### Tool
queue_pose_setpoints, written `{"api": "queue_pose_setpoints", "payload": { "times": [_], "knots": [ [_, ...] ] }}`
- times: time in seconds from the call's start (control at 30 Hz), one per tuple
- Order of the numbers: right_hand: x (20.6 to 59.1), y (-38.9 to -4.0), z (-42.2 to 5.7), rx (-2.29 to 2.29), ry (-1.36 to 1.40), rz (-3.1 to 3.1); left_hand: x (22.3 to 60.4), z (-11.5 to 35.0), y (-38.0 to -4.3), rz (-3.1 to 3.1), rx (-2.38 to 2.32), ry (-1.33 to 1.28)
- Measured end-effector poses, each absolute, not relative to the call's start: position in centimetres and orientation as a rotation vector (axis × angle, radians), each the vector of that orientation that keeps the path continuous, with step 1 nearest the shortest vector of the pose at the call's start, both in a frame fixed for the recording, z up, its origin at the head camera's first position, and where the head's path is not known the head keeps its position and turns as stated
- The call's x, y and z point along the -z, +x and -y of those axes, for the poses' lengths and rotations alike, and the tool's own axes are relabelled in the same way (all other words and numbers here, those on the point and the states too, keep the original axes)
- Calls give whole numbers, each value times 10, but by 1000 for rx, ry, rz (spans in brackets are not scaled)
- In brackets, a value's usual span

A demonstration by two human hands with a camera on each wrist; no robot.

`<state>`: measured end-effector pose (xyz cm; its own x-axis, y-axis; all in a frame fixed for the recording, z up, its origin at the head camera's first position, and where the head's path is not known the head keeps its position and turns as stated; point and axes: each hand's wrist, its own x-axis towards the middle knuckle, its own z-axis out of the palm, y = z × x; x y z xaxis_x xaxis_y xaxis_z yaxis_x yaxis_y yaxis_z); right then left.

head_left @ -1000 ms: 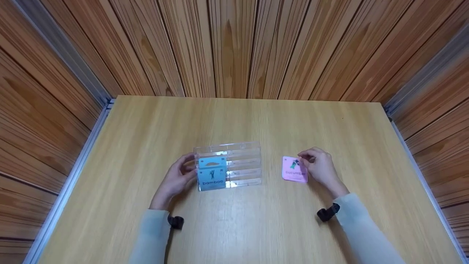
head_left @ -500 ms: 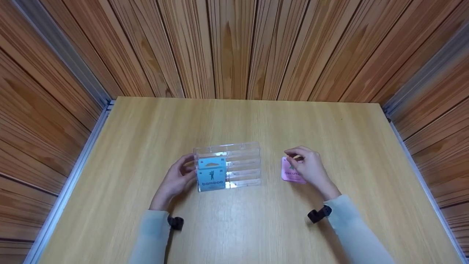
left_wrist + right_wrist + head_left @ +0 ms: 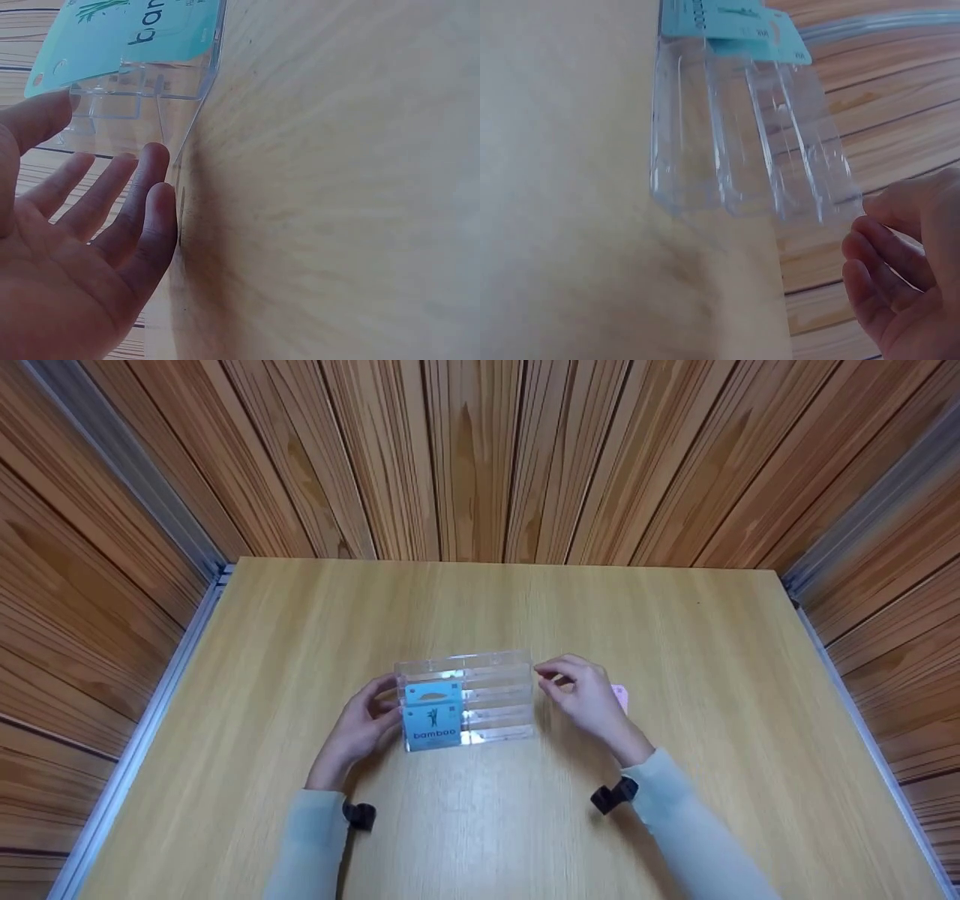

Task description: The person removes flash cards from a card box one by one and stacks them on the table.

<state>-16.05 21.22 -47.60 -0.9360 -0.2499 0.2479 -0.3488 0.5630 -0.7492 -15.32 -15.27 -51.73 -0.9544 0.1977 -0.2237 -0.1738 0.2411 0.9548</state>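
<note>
A clear plastic tiered card rack (image 3: 498, 697) stands tilted mid-table. Its left column holds a blue card printed "bamboo" (image 3: 433, 725), with another blue card (image 3: 433, 691) showing above and behind it. My left hand (image 3: 364, 718) is at the rack's left side, thumb at its edge and fingers loosely bent beside it, as the left wrist view (image 3: 90, 225) shows. My right hand (image 3: 589, 697) is at the rack's upper right corner, thumb and index fingertips right at that corner in the right wrist view. Behind this hand a pink card (image 3: 622, 695) is mostly hidden.
The wooden table (image 3: 480, 825) carries the rack and the pink card. Wood-panelled walls (image 3: 480, 457) rise at the back and both sides, with metal rails (image 3: 135, 735) along the side edges. A black wrist device (image 3: 615, 795) sits on each wrist.
My right hand has left the pink card and moved leftward to the rack's right edge; the card stays on the table, now mostly covered. My left hand and the rack have hardly moved.
</note>
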Motion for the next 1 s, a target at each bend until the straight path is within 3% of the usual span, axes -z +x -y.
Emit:
{"api": "queue_pose_setpoints", "payload": {
  "times": [0.53,1.0],
  "knots": [
    [471,-158,-125,-1265,861,2623,517,156,-153,-2245,-1747,55],
    [473,-156,-114,-1259,927,2633,519,153,-153,-2257,-1738,51]
  ]
}}
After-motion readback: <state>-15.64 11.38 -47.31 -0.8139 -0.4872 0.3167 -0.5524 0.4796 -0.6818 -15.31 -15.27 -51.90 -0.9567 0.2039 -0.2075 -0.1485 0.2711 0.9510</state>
